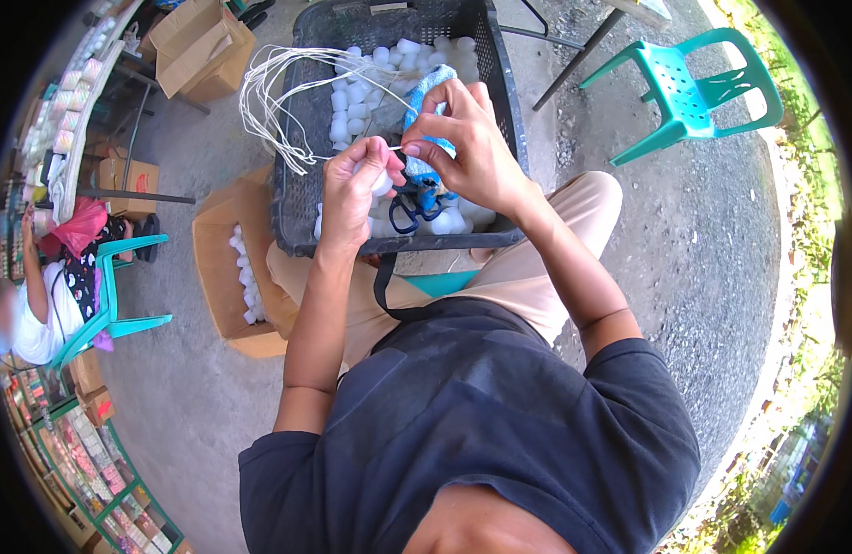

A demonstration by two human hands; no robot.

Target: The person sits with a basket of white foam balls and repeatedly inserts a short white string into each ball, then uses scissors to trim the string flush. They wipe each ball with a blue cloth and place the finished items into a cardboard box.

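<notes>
The fingers, in the head view, are nearly closed: the right hand [477, 152] pinches a thin white cord [396, 149], running roughly crosswise to the left hand [349, 189], whose thumb meets it. The left fingers curl round a small rounded white piece [382, 184], just below the cord, above a black plastic crate [292, 208].

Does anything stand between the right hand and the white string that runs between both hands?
Nothing visible does: the right hand pinches the white string beside the left hand; the blue cloth shows behind, not between.
</notes>
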